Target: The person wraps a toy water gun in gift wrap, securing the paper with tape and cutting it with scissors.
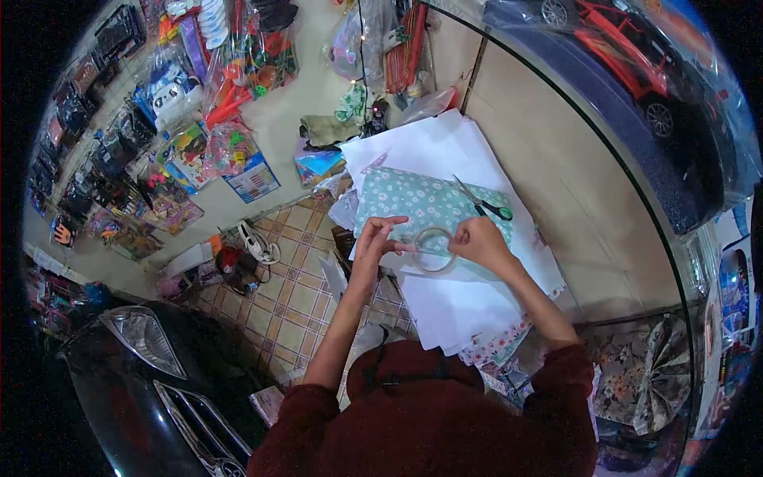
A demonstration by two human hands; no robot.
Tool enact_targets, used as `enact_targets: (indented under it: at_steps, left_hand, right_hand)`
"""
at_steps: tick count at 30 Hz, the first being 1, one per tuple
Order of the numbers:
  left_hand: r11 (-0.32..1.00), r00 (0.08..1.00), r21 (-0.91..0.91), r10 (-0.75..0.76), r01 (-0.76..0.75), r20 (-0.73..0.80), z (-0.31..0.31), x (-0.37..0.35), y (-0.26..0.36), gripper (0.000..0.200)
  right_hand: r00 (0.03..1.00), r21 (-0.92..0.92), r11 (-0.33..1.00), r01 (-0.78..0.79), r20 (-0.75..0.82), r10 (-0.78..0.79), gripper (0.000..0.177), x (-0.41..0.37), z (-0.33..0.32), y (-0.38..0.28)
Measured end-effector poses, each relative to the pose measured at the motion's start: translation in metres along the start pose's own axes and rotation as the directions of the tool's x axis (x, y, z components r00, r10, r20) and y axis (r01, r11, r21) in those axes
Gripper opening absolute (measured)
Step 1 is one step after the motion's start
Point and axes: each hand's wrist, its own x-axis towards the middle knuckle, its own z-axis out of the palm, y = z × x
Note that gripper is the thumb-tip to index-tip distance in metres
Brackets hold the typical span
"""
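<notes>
A roll of clear tape (431, 269) is up over the table, its ring facing me. My right hand (482, 242) pinches it at the right side with curled fingers. At its left edge is my left hand (372, 245), thumb and index finger spread apart, the thumb tip close to the ring. Beneath both hands lies a package in green floral paper (397, 191), with white daisies printed on it. Scissors with black and green handles (502, 212) rest on the package's right end, blades pointing away.
White paper sheets (465, 147) spread under the package, with more white paper (453, 306) nearer me. A glass-edged display with a boxed red toy car (620, 48) rises at the right. Bagged toys (171, 95) hang on the left wall; a black ride-on car (143, 389) stands lower left.
</notes>
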Motion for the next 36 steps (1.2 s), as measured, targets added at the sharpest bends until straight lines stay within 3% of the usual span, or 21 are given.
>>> enact_targets:
  at_steps: [4,6,13,15,18,21,24,25,31,34,36]
  left_hand:
    - [0.997,0.999,-0.074,0.015,-0.018,-0.045,-0.005,0.001,0.009,0.023]
    - [0.994,0.998,-0.103,0.027,-0.033,-0.058,-0.007,0.0,0.013,0.024]
    - [0.994,0.997,-0.11,0.009,-0.017,-0.074,-0.005,0.008,0.009,0.025]
    - [0.993,0.999,-0.117,-0.005,-0.001,-0.05,-0.004,0.011,0.005,0.025]
    - [0.994,0.998,-0.103,-0.025,0.02,-0.05,0.0,0.014,0.005,0.025]
    - [0.991,0.999,-0.132,-0.004,-0.002,-0.047,0.001,0.019,0.001,0.017]
    - [0.99,0.999,-0.14,-0.01,0.003,-0.046,0.001,0.022,-0.001,0.017]
    - [0.99,0.999,-0.142,-0.009,0.003,-0.041,0.002,0.023,-0.002,0.017]
    - [0.987,1.0,-0.158,-0.005,0.001,-0.02,0.001,0.025,-0.003,0.016]
    - [0.985,1.0,-0.174,0.001,-0.005,-0.023,0.003,0.023,-0.002,0.017]
    - [0.985,1.0,-0.171,0.001,-0.005,-0.026,0.005,0.022,-0.002,0.017]
  right_hand:
    - [0.998,0.126,0.992,-0.003,-0.065,0.012,0.027,0.05,-0.016,-0.006]
    - [0.985,0.058,0.998,-0.028,-0.166,0.037,0.028,0.091,-0.013,0.001]
    - [0.944,0.031,0.986,-0.165,-0.284,0.167,0.044,0.179,0.014,0.02]
    - [0.944,-0.014,0.984,-0.18,-0.284,0.169,0.05,0.18,0.019,0.033]
    - [0.961,0.092,0.988,-0.125,-0.235,0.143,0.057,0.132,-0.009,0.027]
    - [0.97,-0.22,0.975,-0.02,-0.24,-0.034,0.058,0.077,-0.02,0.055]
    - [0.997,-0.014,0.997,-0.073,-0.031,0.072,0.057,0.058,-0.033,0.081]
    - [0.997,0.056,0.998,-0.017,-0.073,0.021,0.047,0.057,-0.033,0.086]
    - [0.989,-0.067,0.998,-0.012,-0.145,0.002,0.025,0.073,-0.038,0.069]
    - [0.957,-0.133,0.983,0.124,-0.246,-0.154,0.02,0.105,-0.045,0.052]
    - [0.969,-0.207,0.977,0.06,-0.223,-0.107,0.021,0.135,-0.039,0.05]
